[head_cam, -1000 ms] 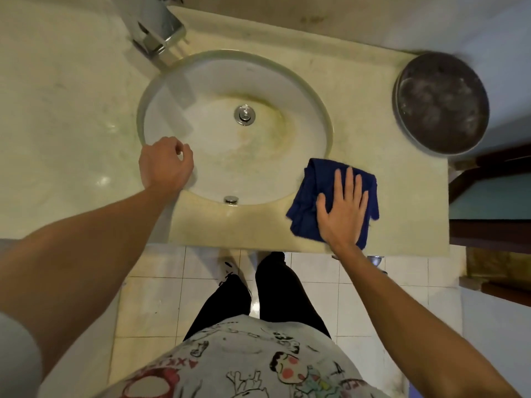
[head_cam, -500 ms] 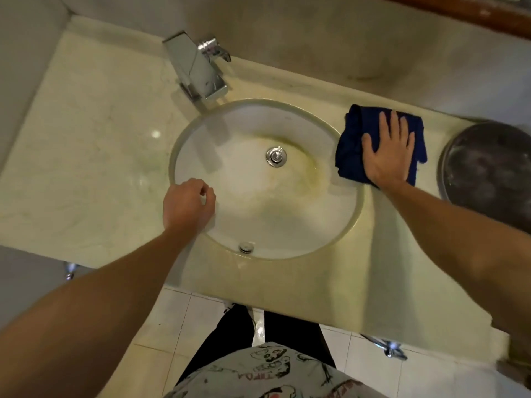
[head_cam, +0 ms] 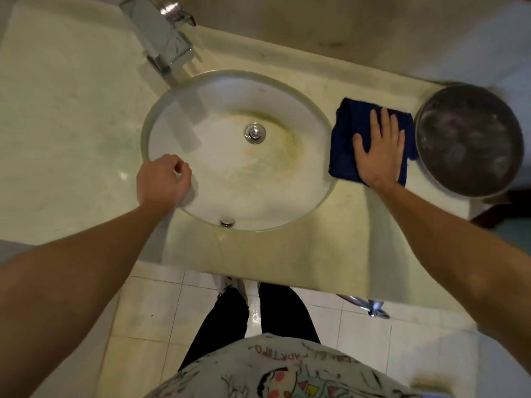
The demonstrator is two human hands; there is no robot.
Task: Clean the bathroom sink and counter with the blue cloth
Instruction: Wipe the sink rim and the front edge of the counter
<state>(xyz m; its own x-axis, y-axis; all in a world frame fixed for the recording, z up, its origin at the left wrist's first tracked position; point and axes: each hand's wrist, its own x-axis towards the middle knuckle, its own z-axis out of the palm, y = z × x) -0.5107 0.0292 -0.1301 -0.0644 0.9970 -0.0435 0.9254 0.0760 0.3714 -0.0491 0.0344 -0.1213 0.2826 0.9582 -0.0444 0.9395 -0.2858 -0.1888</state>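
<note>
A round white sink (head_cam: pixel 310 110) with yellowish stains around its drain (head_cam: pixel 255 133) is set into a pale marble counter (head_cam: pixel 71 124). The folded blue cloth (head_cam: pixel 347 133) lies flat on the counter just right of the basin. My right hand (head_cam: pixel 379 150) presses flat on top of the cloth, fingers spread and pointing away from me. My left hand (head_cam: pixel 162 180) rests curled in a loose fist on the sink's near-left rim, holding nothing.
A chrome faucet (head_cam: pixel 163 35) stands behind the sink at the upper left. A round dark metal pan (head_cam: pixel 471 139) sits at the counter's right end, close beside the cloth. The wall runs along the back. White floor tiles (head_cam: pixel 149 311) and my legs lie below the counter's front edge.
My right hand slid the cloth from the counter's front edge to the back beside the sink, and it now sits a little nearer again. My left hand stayed on the rim.
</note>
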